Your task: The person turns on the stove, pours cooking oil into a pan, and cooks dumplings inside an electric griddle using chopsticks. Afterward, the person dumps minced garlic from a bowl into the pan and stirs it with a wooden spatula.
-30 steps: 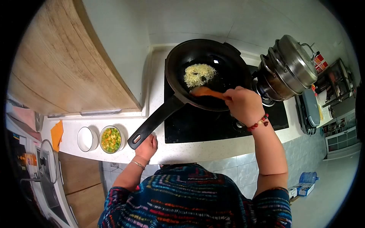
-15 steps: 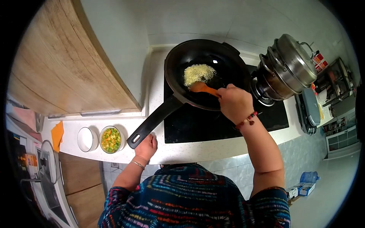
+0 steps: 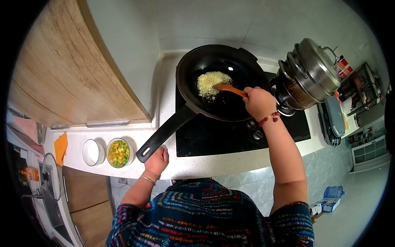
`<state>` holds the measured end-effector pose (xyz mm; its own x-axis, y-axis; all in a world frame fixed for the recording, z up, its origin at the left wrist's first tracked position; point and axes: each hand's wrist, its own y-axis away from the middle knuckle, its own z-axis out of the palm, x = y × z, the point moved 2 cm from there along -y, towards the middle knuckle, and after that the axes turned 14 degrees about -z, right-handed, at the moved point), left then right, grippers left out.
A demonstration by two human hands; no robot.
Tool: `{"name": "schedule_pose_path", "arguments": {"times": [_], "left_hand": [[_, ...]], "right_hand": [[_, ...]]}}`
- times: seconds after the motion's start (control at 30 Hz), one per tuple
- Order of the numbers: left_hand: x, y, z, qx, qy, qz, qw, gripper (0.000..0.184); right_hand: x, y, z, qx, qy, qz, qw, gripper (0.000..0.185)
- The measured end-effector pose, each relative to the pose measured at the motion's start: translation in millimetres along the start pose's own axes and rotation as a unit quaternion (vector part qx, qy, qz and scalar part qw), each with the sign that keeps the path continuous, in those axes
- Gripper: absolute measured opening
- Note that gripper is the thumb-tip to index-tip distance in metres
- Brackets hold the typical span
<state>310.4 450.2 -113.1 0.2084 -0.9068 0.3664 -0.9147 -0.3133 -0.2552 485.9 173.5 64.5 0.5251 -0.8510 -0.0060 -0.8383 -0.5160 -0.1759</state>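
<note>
My right hand [image 3: 260, 102] is closed around the end of a wooden spatula [image 3: 229, 87]. The spatula's blade rests in pale, finely chopped bits [image 3: 210, 80], possibly garlic, inside a black wok [image 3: 189, 66]. Oil glistens on the wok's bottom. Toward the counter's front edge, my left hand [image 3: 156, 161] lies curled beside and partly beneath the end of the wok's long handle [image 3: 166, 133]. It does not wrap over the handle from above, and its fingers are partly covered.
Left of the handle stand a bowl of diced vegetables [image 3: 118, 153], a white bowl [image 3: 93, 152] and an orange cloth [image 3: 60, 148]. Stacked steel pots [image 3: 310, 74] occupy the other burner of the black cooktop [image 3: 214, 142]. A wooden cabinet [image 3: 74, 61] juts out at upper left.
My right hand has shifted slightly right, drawing the spatula up and right within the chopped bits. Some bits have spread lower in the wok. My left hand stays in place.
</note>
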Motion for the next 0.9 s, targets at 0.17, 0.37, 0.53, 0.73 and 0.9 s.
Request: {"name": "schedule_pose_path", "arguments": {"times": [0.17,0.37,0.53,0.73,0.9], "left_hand": [[-0.2,-0.1,0.2,0.008,-0.005,0.002,1.0,0.014],[1.1,-1.1,0.0,0.013,0.006,0.003,1.0,0.016],[-1.0,-0.4,2.0,0.008,0.004,0.001,1.0,0.015],[0.0,-0.1,0.8,0.009,0.006,-0.002,1.0,0.015],[-0.3,0.3,-1.0,0.005,0.002,-0.003,1.0,0.015]], "right_hand": [[5.2,-9.6,3.4,0.027,-0.049,0.027,0.998,0.015],[-3.4,-16.0,6.8,-0.016,-0.083,0.016,0.996,0.016],[-4.7,-31.2,28.6,0.037,-0.066,-0.009,0.997,0.017],[-1.0,-32.3,20.3,0.011,-0.08,-0.007,0.997,0.018],[-1.9,-32.3,28.7,-0.005,-0.088,0.001,0.996,0.019]]}}
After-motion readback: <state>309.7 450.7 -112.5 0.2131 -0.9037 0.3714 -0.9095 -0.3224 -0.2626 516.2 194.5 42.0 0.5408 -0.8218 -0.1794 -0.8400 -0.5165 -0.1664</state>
